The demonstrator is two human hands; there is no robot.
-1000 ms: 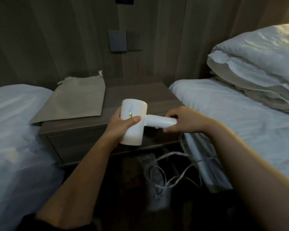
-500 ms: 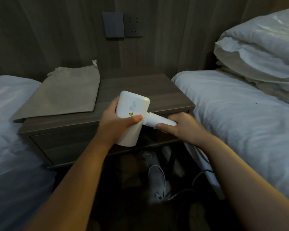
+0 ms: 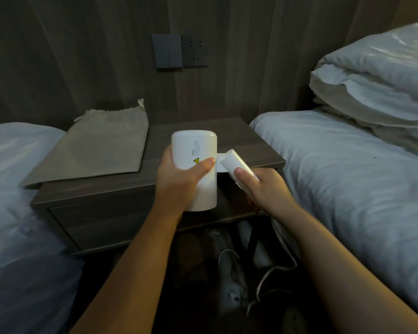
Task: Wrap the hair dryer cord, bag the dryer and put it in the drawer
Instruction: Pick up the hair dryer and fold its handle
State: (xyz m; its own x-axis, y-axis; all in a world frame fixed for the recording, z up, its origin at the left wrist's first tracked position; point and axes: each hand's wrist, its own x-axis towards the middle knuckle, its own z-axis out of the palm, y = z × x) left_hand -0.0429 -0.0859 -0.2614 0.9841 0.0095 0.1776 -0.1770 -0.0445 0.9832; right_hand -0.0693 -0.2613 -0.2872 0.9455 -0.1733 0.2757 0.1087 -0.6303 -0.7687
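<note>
A white hair dryer [image 3: 194,150] is held above the front edge of the dark wooden nightstand [image 3: 251,145]. My left hand [image 3: 179,179] grips its barrel, thumb by a yellow warning sticker. My right hand [image 3: 263,189] holds the handle [image 3: 237,165], which is folded at an angle toward me. The white cord [image 3: 275,268] hangs from below my right hand to the dark floor. A flat beige drawstring bag [image 3: 99,145] lies on the nightstand's left side. The drawer front [image 3: 101,220] is closed.
White beds flank the nightstand, the left bed [image 3: 17,201] and the right bed [image 3: 348,177] with stacked pillows [image 3: 377,88]. A wall switch and socket [image 3: 179,51] sit on the panelled wall. Pale shoes [image 3: 229,268] lie on the floor below.
The handle has folded from straight out to an angle toward me under my right hand. The view has shifted closer to the nightstand and the cord hangs lower.
</note>
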